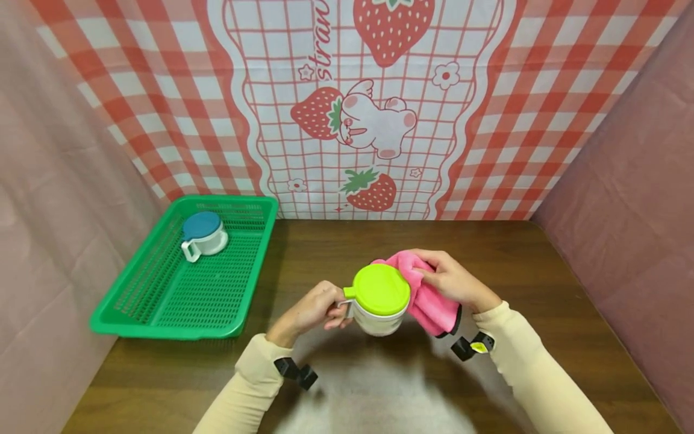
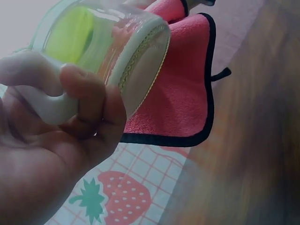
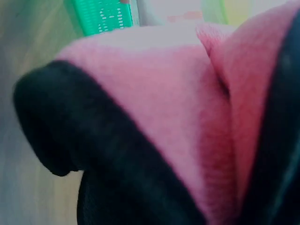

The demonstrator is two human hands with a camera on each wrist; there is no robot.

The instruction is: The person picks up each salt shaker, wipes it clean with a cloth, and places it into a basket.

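Note:
A clear-sided jar with a lime-green lid (image 1: 381,289) and a white handle is up in front of me, over the table. My left hand (image 1: 318,306) grips it by the handle; in the left wrist view the fingers (image 2: 84,93) curl round that handle and the jar's base (image 2: 145,70) faces the camera. My right hand (image 1: 452,280) holds a pink cloth (image 1: 434,307) with black edging against the jar's right side. The cloth (image 3: 159,103) fills most of the right wrist view and hides the right hand there.
A green plastic basket (image 1: 247,301) stands at the left of the wooden table (image 1: 520,265). Inside it sits a similar jar with a blue lid (image 1: 202,225) and a white handle. A checked strawberry-print curtain (image 1: 477,150) hangs behind the table, with plain pink curtains at both sides.

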